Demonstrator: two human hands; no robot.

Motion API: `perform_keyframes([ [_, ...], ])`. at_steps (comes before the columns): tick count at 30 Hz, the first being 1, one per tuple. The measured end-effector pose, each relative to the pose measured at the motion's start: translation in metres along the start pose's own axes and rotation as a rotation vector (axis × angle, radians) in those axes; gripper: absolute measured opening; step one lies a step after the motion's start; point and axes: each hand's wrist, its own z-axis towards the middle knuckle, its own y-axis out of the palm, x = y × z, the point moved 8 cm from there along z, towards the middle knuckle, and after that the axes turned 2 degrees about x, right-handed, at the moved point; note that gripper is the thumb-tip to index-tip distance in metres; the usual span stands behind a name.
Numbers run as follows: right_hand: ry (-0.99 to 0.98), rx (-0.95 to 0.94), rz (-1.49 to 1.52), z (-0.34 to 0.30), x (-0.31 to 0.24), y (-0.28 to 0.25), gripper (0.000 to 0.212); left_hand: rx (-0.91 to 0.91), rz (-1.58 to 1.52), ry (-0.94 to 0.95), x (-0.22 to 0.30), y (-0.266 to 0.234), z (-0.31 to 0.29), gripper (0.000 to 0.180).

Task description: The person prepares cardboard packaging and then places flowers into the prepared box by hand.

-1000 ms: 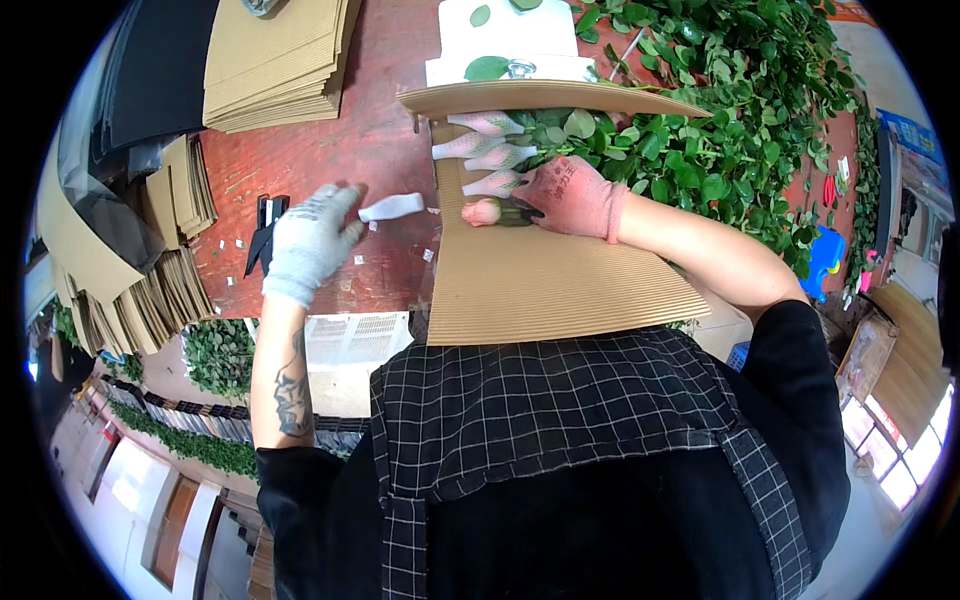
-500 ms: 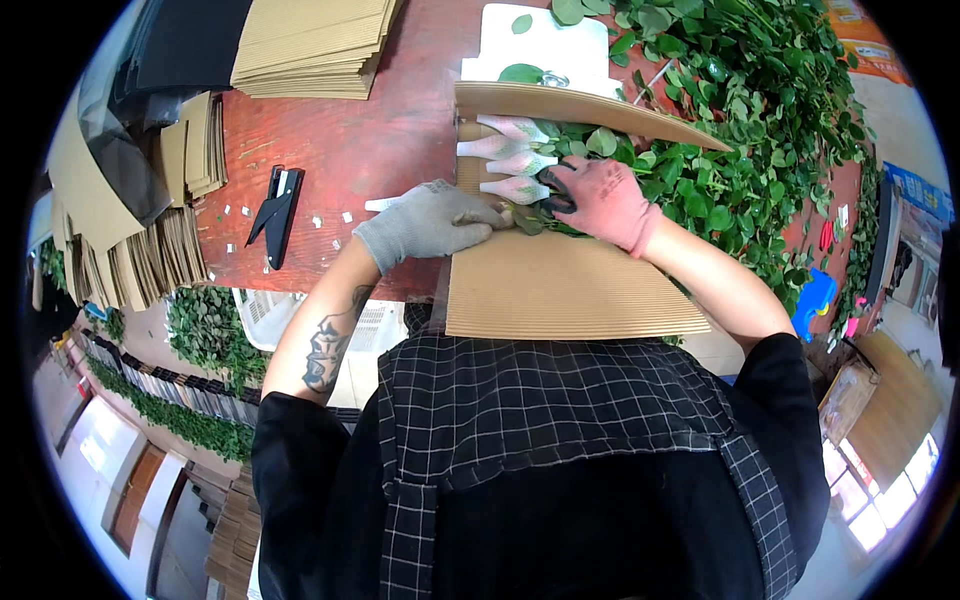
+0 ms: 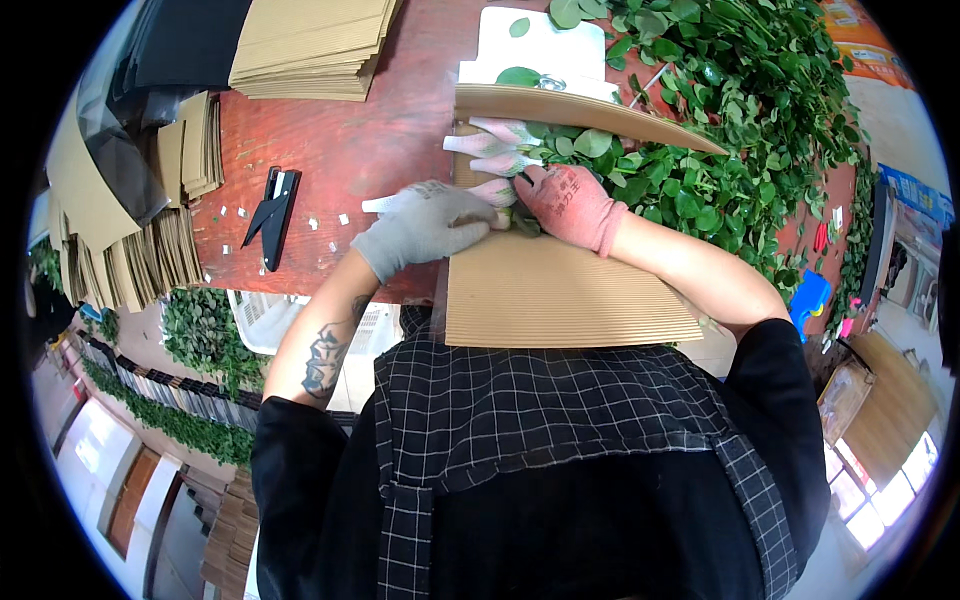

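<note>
We look through one wide fisheye lens, the left of a pair worn on the person's head. It faces steeply down and a little forward, so the black apron with white grid lines (image 3: 560, 410) fills much of the lower part, very near to us. Farther up, we see the near edge of the red, scuffed table (image 3: 330, 130), while its far side is cut by the upper border. Around the round rim, straight edges bend.
</note>
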Motion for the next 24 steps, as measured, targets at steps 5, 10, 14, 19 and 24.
perform_keyframes([
  [5, 0.031, -0.059, -0.015, -0.002, 0.003, 0.002, 0.027, 0.372, 0.208, 0.021, -0.006, -0.019, 0.006, 0.025],
  [10, 0.115, -0.016, 0.102, -0.007, 0.015, 0.007, 0.026, 0.378, 0.328, -0.016, -0.018, -0.012, 0.009, 0.019],
  [14, 0.128, 0.003, 0.130, -0.008, 0.018, 0.008, 0.026, 0.381, 0.324, 0.008, -0.025, -0.018, -0.003, 0.016],
  [19, 0.161, -0.008, 0.193, -0.008, 0.021, 0.010, 0.034, 0.427, 0.412, -0.184, -0.069, -0.055, -0.047, 0.019],
  [24, 0.048, -0.048, 0.093, -0.004, 0.007, 0.000, 0.026, 0.466, 0.395, -0.050, -0.007, -0.084, -0.044, 0.030],
])
